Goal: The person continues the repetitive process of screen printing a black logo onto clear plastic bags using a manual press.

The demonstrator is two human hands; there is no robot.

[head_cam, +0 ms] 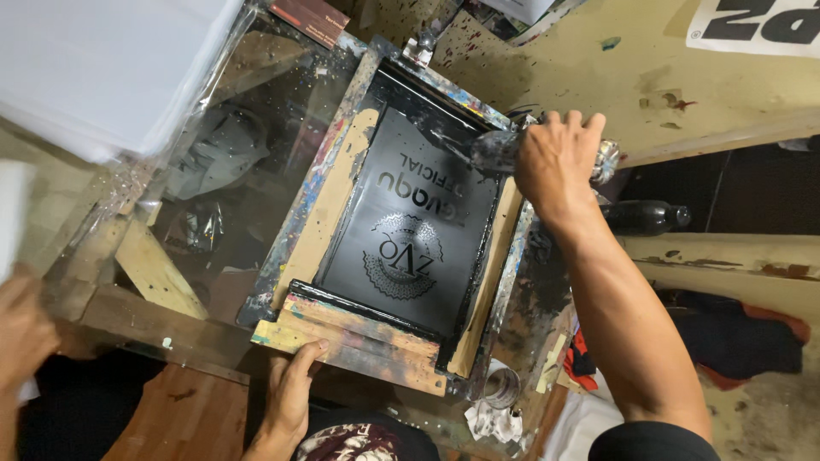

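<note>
fingers of right hand [553, 162] clenched on jar [500, 151] over screen frame [342, 337] — left hand [292, 388] flat, released.

The left hand [293, 386] lies low in the frame, just left of centre, palm down and flat, fingers together and pointing up, thumb spread toward the right. The right arm, bare, runs from the lower right corner up to centre right, where the right hand [553, 162] is curled closed, knuckles uppermost.

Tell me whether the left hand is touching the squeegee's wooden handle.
Touching. The head view shows the left hand lying flat on the squeegee's wooden handle, fingers over its near edge.
</note>
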